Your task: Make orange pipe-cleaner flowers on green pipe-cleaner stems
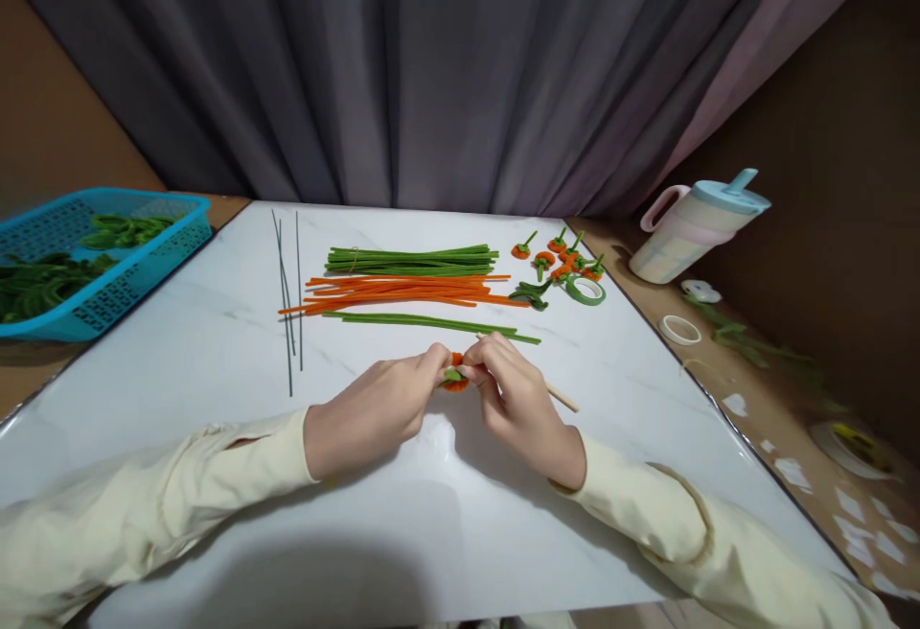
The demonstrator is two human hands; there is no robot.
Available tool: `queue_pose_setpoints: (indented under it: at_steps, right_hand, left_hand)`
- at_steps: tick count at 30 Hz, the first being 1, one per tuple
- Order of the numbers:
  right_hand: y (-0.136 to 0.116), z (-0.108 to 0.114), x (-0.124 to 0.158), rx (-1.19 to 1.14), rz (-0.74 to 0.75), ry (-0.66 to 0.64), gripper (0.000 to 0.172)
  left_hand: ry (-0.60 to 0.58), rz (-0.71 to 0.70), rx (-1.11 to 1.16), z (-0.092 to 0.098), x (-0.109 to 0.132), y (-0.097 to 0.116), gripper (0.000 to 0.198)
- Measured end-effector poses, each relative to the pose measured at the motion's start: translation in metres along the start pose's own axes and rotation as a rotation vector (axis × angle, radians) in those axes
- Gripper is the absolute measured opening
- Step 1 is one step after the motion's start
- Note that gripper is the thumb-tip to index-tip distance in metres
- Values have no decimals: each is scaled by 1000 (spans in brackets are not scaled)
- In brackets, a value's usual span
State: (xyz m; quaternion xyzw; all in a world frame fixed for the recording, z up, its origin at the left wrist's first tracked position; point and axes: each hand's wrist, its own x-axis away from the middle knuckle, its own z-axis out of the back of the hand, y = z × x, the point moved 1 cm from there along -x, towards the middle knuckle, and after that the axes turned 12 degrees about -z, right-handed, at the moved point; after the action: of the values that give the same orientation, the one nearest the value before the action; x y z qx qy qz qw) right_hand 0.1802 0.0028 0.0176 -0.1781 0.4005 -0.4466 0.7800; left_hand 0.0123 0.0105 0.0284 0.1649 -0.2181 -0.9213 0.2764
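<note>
1. Since the left hand (380,408) and right hand (516,401) pinch the small, fuzzy orange-and-green piece (454,384) over the white marbled tabletop (216,351), fingertips nearly closed, uneven pressure could bend it.
2. A knuckle's nudge might scatter the straight, fuzzy green stems (431,323) just beyond.

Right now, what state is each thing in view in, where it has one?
Orange-and-green piece: pinched from both sides
Left hand: fingers closed on it
Right hand: fingers closed on it
Green stem bundle: banded near left end
Orange stems: loose
Dark wires: straight, loose
Basket: open-topped, holding leaves
Pitcher: lid on
Green tape roll: lying flat
</note>
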Motion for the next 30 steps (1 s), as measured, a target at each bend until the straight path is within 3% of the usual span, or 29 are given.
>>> queue_pose_setpoints:
  at_steps: [4, 9, 18, 20, 25, 30]
  right_hand:
    - [1, -1, -1, 9, 30, -12, 21]
    - [1, -1, 1, 38, 94, -22, 23]
    - [2, -1, 0, 90, 184, -90, 22]
    - [3, 2, -2, 25, 100, -127, 19]
    - [3, 6, -7, -147, -272, -192, 18]
    - [3, 2, -6, -227, -360, -173, 18]
  left_hand:
    - [103, -101, 91, -1, -3, 0, 25]
    - [171, -2, 226, 3, -10, 4, 21]
    - [133, 75, 279, 6, -10, 5, 17]
    - [149, 57, 244, 7, -10, 4, 13]
    - [219, 8, 100, 9, -9, 5, 15]
    - [200, 28, 107, 7, -10, 5, 16]
